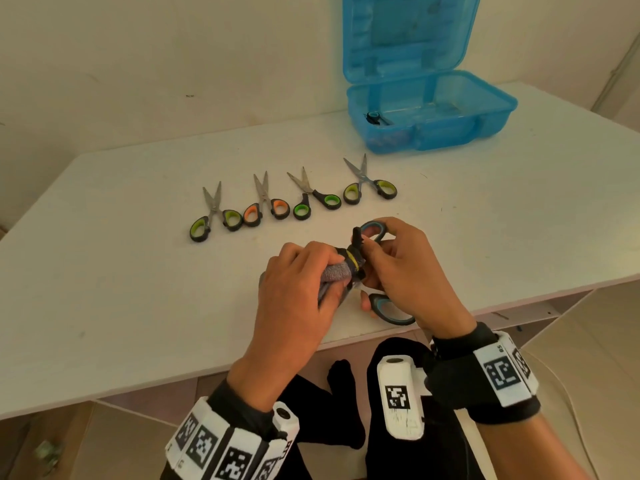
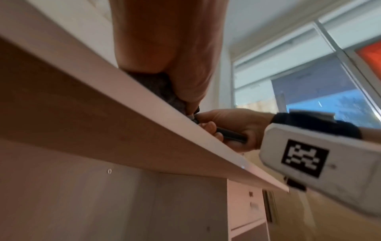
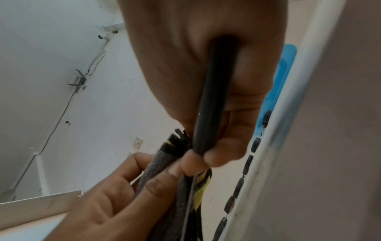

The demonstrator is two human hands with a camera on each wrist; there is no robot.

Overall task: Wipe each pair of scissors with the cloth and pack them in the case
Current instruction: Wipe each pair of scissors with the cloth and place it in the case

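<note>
Right hand (image 1: pixel 412 271) grips blue-handled scissors (image 1: pixel 375 230) by handles, spread wide; judged: exposes blades for wiping. Left hand (image 1: pixel 294 282) clamps grey cloth (image 1: pixel 337 273) around blades, blades hidden inside. Work held above table (image 1: pixel 138 271) near front edge. Blue case (image 1: pixel 498 112) open at far right corner, well beyond hands; one dark pair already inside. Four scissors in row (image 1: pixel 294 199) between hands and case; judged: path to case passes right of row, unobstructed.
</note>
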